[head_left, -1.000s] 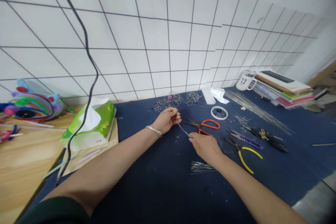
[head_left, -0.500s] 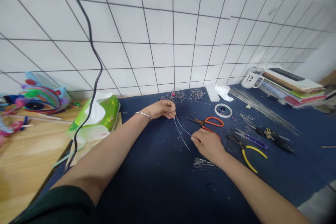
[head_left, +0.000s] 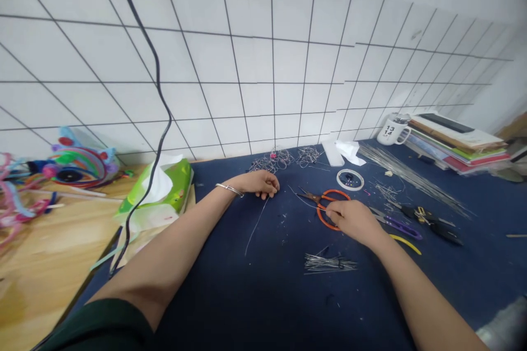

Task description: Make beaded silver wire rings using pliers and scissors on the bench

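My left hand [head_left: 260,184], with a silver bangle at the wrist, is pinched closed on a thin wire [head_left: 256,227] whose tail hangs down over the dark blue cloth. To the right, my right hand [head_left: 354,219] pinches another thin wire [head_left: 302,198], which curves off to the left with its free end apart from my left hand. Under the right fingers lie orange-handled scissors [head_left: 335,194], partly covered. Below that hand is a bundle of short cut wires [head_left: 329,263]. Tangled wire loops [head_left: 280,159] sit just behind my left hand.
Right of my hand lie purple snips [head_left: 401,227], black pliers [head_left: 430,219] and a yellow handle [head_left: 407,242]. Behind them are long wires [head_left: 411,175], a white ring dish [head_left: 350,187], a mug [head_left: 393,129] and stacked books [head_left: 457,142]. A tissue pack [head_left: 181,181] and black cable [head_left: 157,77] are left.
My right hand has moved right, drawing its wire away from my left hand. The left hand's wire tail now points down and left. The wire bundle is more exposed.
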The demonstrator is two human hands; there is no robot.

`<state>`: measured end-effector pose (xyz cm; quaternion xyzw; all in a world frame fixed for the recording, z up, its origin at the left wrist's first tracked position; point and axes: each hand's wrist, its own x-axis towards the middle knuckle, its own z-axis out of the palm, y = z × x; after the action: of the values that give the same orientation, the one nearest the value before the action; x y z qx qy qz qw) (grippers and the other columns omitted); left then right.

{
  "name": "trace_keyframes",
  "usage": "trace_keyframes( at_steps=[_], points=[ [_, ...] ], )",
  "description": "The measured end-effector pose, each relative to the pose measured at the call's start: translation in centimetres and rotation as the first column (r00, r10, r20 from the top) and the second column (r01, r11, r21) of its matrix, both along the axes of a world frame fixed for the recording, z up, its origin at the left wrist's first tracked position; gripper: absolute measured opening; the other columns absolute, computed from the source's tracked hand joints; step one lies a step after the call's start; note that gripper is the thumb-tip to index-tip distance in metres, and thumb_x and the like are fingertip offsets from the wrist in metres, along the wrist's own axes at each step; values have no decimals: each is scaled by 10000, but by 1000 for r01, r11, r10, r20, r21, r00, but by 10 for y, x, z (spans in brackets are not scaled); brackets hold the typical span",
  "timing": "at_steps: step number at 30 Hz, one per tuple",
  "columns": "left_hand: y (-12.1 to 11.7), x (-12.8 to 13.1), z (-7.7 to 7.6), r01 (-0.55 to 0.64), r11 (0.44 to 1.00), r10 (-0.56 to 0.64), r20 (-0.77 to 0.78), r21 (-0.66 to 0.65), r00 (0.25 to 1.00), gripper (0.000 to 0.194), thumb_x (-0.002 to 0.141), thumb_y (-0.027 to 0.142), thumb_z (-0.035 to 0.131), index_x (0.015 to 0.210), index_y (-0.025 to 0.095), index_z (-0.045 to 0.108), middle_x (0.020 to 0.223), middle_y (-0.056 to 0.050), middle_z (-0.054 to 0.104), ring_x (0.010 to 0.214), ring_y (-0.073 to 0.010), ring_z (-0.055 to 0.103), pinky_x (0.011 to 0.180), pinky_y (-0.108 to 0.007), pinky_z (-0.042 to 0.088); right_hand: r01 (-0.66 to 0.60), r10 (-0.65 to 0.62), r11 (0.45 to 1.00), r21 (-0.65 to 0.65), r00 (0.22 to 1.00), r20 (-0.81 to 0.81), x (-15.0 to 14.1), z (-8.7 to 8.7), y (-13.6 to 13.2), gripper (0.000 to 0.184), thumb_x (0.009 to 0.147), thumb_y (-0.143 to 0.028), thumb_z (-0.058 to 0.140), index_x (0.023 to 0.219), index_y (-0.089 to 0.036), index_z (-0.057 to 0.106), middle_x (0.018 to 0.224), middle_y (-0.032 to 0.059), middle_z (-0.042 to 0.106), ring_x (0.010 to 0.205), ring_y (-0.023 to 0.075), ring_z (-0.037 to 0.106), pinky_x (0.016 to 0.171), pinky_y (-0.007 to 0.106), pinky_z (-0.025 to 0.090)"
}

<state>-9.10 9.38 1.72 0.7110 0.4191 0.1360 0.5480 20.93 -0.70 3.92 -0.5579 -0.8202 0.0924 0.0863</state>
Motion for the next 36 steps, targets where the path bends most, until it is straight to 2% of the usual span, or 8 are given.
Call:
trace_keyframes(
  at_steps=[4, 8, 13, 18, 22, 29, 32, 36],
  points=[
    [-6, 9, 0, -73, 964, 92, -65, 256, 994, 272, 527, 238, 710, 791, 212, 650, 578, 10, 610, 436, -111, 511, 447, -197, 338, 5, 0, 999, 48, 995, -95, 4, 3, -1, 269, 829, -332, 396, 667, -224, 581, 538, -22, 528, 514, 118, 474, 497, 215, 242],
    [-16, 27, 2, -293, 793, 308, 64, 534, 949, 272, 559, 322, 713, 799, 207, 659, 764, -43, 638, 714, -175, 565, 623, -217, 385, -10, 36, 993, 117, 975, -220, -2, 2, -3, 280, 851, -326, 361, 778, -233, 615, 651, -13, 598, 608, 128, 525, 570, 210, 308],
    [-37, 57, 5, -379, 919, 308, 402, 108, 862, 318, 757, 409, 534, 925, 154, 621, 889, -82, 646, 816, -181, 588, 734, -282, 425, -52, 86, 990, 133, 960, -267, -9, -8, -3, 271, 858, -320, 362, 863, -234, 620, 770, 3, 637, 699, 135, 556, 628, 211, 341],
    [-54, 73, 5, -417, 861, 502, 617, -291, 606, 286, 766, 356, 564, 965, 151, 573, 885, -76, 638, 789, -154, 614, 697, -273, 468, -197, 205, 979, 58, 962, -181, -16, -4, -8, 276, 868, -329, 363, 818, -220, 611, 753, -3, 628, 676, 118, 549, 614, 201, 340],
    [-54, 72, 5, -460, 820, 558, 656, -342, 508, 265, 762, 301, 584, 990, 171, 547, 865, -53, 634, 743, -124, 615, 608, -213, 481, -274, 272, 962, -11, 957, -96, 14, 14, -8, 269, 855, -389, 392, 884, -238, 612, 851, 7, 630, 752, 133, 557, 646, 211, 361],
    [-56, 77, -6, -387, 822, 569, 631, -419, 527, 253, 751, 270, 597, 975, 164, 547, 834, -34, 615, 589, -72, 565, 500, -180, 460, 67, -69, 998, 15, 987, 143, 114, 3, -47, 400, 777, -482, 479, 1017, -188, 604, 980, 95, 591, 909, 214, 520, 788, 308, 374],
    [-68, 88, -7, -325, 848, 528, 625, -418, 574, 257, 747, 274, 598, 969, 155, 550, 808, -36, 601, 562, -70, 539, 472, -179, 437, 72, -89, 992, 104, 982, 164, 120, -13, -72, 621, 705, -553, 524, 1194, -171, 488, 1152, 137, 487, 1015, 265, 445, 827, 366, 358],
    [-87, 100, -1, -254, 888, 453, 640, -383, 620, 247, 751, 292, 586, 943, 139, 562, 715, -11, 554, 465, -39, 442, 407, -160, 352, 167, -219, 958, 235, 950, 221, 105, -29, -86, 440, 793, -373, 456, 1175, -158, 489, 1074, 147, 500, 967, 263, 440, 804, 388, 356]
  ],
)
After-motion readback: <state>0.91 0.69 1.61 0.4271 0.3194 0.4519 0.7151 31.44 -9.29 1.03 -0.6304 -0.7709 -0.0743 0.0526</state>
